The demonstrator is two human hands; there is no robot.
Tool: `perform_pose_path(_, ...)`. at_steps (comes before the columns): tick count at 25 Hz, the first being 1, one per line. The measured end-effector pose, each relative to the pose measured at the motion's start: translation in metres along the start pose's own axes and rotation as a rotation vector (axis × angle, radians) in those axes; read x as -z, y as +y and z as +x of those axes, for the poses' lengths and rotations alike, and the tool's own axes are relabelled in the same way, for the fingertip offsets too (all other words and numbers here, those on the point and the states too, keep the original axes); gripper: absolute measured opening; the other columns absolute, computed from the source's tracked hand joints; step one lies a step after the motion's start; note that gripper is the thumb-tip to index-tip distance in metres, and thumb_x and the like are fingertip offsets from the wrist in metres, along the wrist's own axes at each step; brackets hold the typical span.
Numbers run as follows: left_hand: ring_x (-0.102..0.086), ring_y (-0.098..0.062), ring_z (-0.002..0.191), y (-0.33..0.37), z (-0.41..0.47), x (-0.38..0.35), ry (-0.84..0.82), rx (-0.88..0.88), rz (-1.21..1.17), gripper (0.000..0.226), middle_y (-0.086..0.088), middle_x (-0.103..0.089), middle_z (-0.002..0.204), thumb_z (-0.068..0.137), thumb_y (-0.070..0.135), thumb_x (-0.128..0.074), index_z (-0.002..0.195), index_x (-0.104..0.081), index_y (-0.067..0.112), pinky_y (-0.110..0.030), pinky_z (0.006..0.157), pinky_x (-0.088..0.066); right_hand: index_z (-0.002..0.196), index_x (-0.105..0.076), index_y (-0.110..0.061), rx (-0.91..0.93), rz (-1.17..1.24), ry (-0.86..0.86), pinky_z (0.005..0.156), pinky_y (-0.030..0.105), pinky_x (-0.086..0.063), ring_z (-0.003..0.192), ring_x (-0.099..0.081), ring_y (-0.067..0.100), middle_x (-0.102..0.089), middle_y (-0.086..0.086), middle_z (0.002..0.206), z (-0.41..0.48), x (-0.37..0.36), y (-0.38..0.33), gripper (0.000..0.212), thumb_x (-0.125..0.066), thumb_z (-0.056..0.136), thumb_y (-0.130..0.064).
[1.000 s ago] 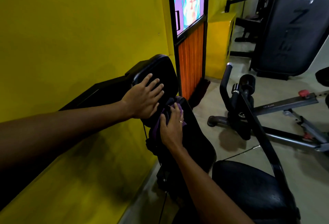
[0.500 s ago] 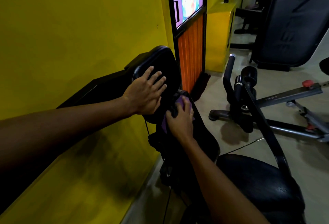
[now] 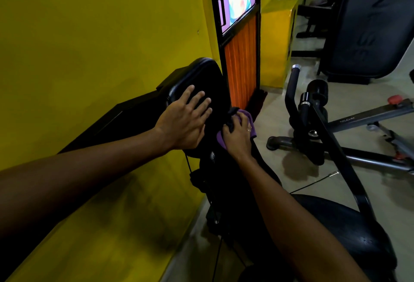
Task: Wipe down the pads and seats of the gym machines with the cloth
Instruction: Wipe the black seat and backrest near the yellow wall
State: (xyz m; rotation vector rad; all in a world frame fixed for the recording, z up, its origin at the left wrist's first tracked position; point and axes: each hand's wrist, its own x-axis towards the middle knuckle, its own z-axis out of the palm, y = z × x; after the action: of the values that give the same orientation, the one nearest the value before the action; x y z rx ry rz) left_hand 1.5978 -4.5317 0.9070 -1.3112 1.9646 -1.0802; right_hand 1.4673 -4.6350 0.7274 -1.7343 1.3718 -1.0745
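Nearest, at lower right, left a round black seat (image 3: 349, 234) untouched, cut off in part by the frame edge. Further on, gripped a purple cloth (image 3: 252, 122) in the right hand (image 3: 237, 135), fingers (image 3: 243, 120) curled over the bunch and pressing it onto a dark part just below the pad (image 3: 201, 75). Judged the cloth light, soft and limp: best held wadded under the palm, as here, so that no corner trailed. Rested the left hand (image 3: 184, 122) flat on that pad, its fingers straight and spread, holding nothing. Judged the pad to be firm foam under slick vinyl, perhaps free to swing, hence the bracing hand. Could not make out what lay under the cloth: black on black, in shadow, with most of the cloth hidden beneath the hand. Beyond, past the door (image 3: 240, 75), made out other machines (image 3: 313, 124) only as blurred dark shapes on the floor.
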Motion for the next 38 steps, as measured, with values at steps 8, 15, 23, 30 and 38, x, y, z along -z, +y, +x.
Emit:
perform_pose_path(8,-0.007,-0.044,0.152,0.036,0.01,-0.003,-0.083,-0.094,0.021,0.066,-0.023,-0.009,0.165,0.105,0.042,-0.012,0.158,-0.013,0.002,-0.073,0.115,0.003,0.142,-0.051,-0.031,-0.101,-0.016,-0.092,0.105,0.043,-0.04,0.128,-0.048,0.032,-0.047,0.004,0.145,0.052,0.02,0.014,0.05,-0.049,0.095,-0.049)
perform_pose_path(15,-0.01,-0.046,0.151,0.041,0.015,-0.015,-0.04,-0.076,0.011,0.067,-0.023,-0.011,0.165,0.104,0.042,-0.005,0.158,-0.014,0.004,-0.072,0.116,0.001,0.13,-0.057,-0.028,-0.494,0.257,-0.036,0.105,0.055,-0.043,0.12,-0.059,0.037,-0.063,0.01,0.129,0.048,0.004,0.105,0.09,-0.03,0.075,-0.093)
perform_pose_path(23,-0.015,-0.043,0.151,0.042,0.015,-0.013,-0.007,-0.059,0.022,0.066,-0.019,-0.016,0.165,0.103,0.041,-0.007,0.158,-0.018,0.007,-0.07,0.117,-0.002,0.145,-0.05,-0.013,0.02,0.151,0.193,0.122,0.041,-0.021,0.15,-0.026,0.028,-0.038,0.006,0.159,-0.013,-0.016,-0.016,0.055,-0.05,0.1,-0.044)
perform_pose_path(30,-0.017,-0.043,0.151,0.043,0.014,-0.013,-0.012,-0.048,0.039,0.065,-0.019,-0.019,0.164,0.103,0.04,-0.008,0.158,-0.023,0.008,-0.069,0.118,-0.004,0.152,-0.04,-0.02,-0.061,0.289,0.119,0.12,0.054,-0.029,0.152,-0.022,0.026,-0.023,0.004,0.165,-0.027,-0.014,0.045,0.057,-0.049,0.101,-0.044)
perform_pose_path(38,-0.012,-0.043,0.152,0.044,0.014,-0.013,-0.034,-0.057,0.06,0.067,-0.02,-0.013,0.165,0.102,0.04,-0.004,0.159,-0.015,0.007,-0.069,0.116,-0.001,0.147,-0.047,-0.016,0.116,0.151,0.101,0.12,0.039,-0.024,0.152,-0.022,0.027,-0.031,0.0,0.162,-0.087,-0.022,-0.012,0.057,-0.052,0.098,-0.044)
